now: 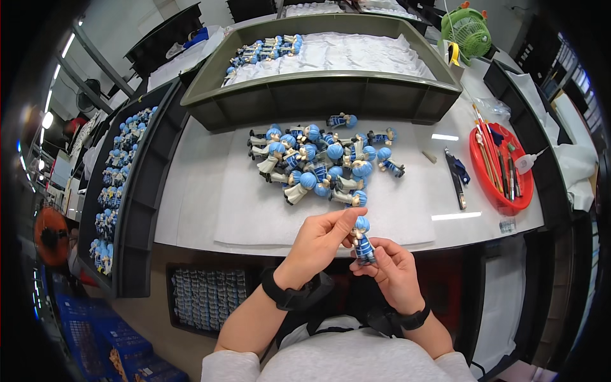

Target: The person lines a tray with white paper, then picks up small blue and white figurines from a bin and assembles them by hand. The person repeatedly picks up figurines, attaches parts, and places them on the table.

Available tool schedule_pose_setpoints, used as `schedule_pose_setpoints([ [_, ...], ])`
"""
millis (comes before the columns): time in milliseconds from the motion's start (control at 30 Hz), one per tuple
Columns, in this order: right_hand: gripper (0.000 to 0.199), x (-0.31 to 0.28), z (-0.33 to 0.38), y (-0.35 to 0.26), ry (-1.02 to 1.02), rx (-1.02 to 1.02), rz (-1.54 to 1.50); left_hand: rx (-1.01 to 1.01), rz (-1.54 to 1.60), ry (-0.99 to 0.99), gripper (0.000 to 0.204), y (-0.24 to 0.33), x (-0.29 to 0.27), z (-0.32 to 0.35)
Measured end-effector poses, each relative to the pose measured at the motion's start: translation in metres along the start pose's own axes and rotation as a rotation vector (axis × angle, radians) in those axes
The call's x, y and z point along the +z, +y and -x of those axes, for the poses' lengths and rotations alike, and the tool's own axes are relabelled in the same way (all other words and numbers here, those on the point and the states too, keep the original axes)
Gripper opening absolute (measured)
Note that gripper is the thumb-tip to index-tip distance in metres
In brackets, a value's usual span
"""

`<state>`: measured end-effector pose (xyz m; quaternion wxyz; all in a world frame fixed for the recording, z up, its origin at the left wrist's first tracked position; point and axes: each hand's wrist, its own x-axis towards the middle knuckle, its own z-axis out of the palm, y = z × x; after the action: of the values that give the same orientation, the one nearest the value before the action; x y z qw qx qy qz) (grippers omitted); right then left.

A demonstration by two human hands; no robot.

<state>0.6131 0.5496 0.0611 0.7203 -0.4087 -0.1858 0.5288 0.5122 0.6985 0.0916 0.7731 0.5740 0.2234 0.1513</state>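
Note:
Between my two hands, just off the table's front edge, a small blue-haired figurine (363, 243) stands upright in blue and dark clothes. My left hand (326, 234) is closed on its upper part, the thumb beside the head. The fingers of my right hand (389, 263) pinch it near the feet. Just beyond lies a loose pile of similar figurines (312, 159) on a white foam sheet (254, 223), some showing white cloaks and others blue outfits.
A grey-green crate (318, 95) lined with white sheet holds figurines in its left corner. Another dark crate (143, 210) with rows of figurines stands left. At right sit a red basket (503, 204) of brushes and pens, a knife-like tool (456, 181) and a green fan (466, 32).

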Motion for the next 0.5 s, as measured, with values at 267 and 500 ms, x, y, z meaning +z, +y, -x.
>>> schedule_pose_setpoints([
  [267,0.042,-0.007,-0.001,0.000,-0.015,0.204,-0.222,-0.049,0.176,0.047,0.029,-0.023,-0.005,0.009],
  [500,0.035,-0.006,0.002,0.006,0.071,0.010,0.008,-0.009,0.177,0.054,0.030,-0.028,-0.008,0.013],
])
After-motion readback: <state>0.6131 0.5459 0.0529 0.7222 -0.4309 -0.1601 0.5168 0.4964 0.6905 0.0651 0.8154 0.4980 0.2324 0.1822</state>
